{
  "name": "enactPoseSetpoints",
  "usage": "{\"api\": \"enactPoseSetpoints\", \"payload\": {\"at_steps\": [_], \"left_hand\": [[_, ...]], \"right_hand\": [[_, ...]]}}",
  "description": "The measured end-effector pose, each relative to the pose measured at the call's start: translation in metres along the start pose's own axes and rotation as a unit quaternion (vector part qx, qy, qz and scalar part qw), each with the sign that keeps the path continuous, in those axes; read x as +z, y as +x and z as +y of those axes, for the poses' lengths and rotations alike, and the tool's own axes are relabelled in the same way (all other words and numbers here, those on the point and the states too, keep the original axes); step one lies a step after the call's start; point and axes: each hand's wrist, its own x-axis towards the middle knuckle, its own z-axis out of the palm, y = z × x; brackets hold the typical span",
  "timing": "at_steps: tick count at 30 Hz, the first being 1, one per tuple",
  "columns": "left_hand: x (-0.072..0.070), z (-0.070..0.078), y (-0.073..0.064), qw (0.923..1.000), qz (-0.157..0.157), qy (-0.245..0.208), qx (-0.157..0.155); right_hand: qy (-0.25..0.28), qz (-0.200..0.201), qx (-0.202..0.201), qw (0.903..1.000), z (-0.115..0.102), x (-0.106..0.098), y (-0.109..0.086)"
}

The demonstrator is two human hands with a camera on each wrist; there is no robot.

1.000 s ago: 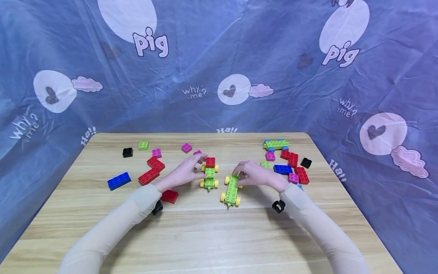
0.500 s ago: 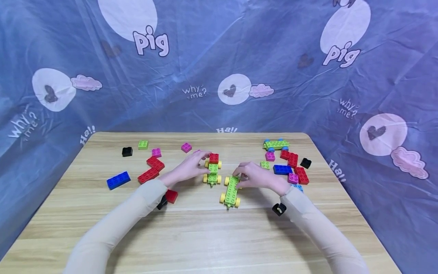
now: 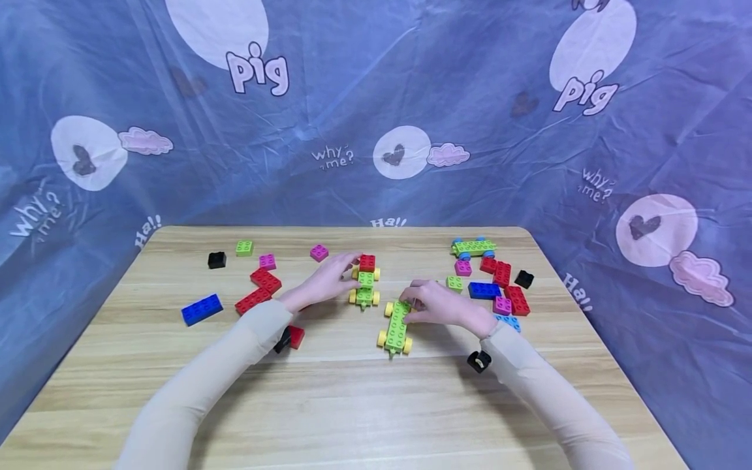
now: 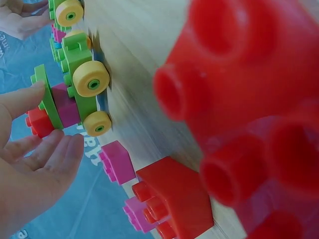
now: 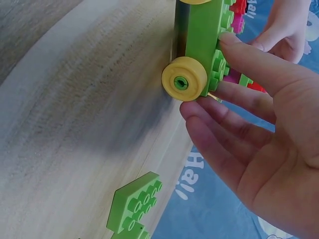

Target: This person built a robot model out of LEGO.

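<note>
My left hand point(image 3: 323, 282) holds a toy car point(image 3: 365, 279) with yellow wheels at the table's middle. In the left wrist view, a magenta brick point(image 4: 66, 103) sits on its green wheeled base, under a green plate point(image 4: 47, 99) that carries a red brick point(image 4: 40, 122). The thumb lies on the plate, with the other fingers along the far side. Closer to me and slightly right stands a second green wheeled base point(image 3: 397, 326), topped only by studs. My right hand point(image 3: 440, 304) pinches its far end, thumb on the studs in the right wrist view point(image 5: 218, 64).
Left of the hands lie a long blue brick point(image 3: 202, 309), red bricks point(image 3: 266, 280), a black brick point(image 3: 217, 260) and small magenta bricks point(image 3: 319, 252). Right are a blue brick point(image 3: 484, 290), red bricks point(image 3: 517, 300) and a blue-wheeled base point(image 3: 473, 247). A patterned cloth point(image 3: 305, 189) hangs behind.
My left hand has shifted the toy car slightly right, then farther from me. The right hand and the second wheeled base have stayed almost in place.
</note>
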Motion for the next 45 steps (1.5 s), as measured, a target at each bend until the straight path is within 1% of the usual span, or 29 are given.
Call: {"api": "enactPoseSetpoints", "payload": {"at_steps": [3,6,14,24,31,40,45], "left_hand": [[0.0,-0.001,0.003,0.9999,0.003,0.009,0.004],[-0.001,-0.002,0.005,0.9999,0.005,0.013,0.0],[-0.001,-0.002,0.011,0.9999,0.005,0.01,-0.009],[0.001,-0.002,0.015,0.9997,0.01,0.002,-0.022],[0.003,-0.002,0.016,0.9995,0.015,0.002,-0.026],[0.004,0.0,0.02,0.9987,0.019,-0.004,-0.047],[0.005,-0.001,0.022,0.9986,0.022,-0.001,-0.047]], "right_hand": [[0.0,-0.001,0.0,1.0,0.0,0.0,0.001],[-0.001,-0.002,-0.001,1.0,-0.001,0.0,0.001],[0.0,-0.009,-0.008,0.9999,-0.001,0.001,0.006],[-0.005,0.009,-0.027,0.9996,-0.003,0.006,0.01],[0.011,0.01,-0.022,0.9996,-0.007,0.009,0.012],[0.011,0.01,-0.023,0.9996,-0.009,0.011,0.014],[0.011,0.007,-0.024,0.9996,-0.01,0.013,0.016]]}}
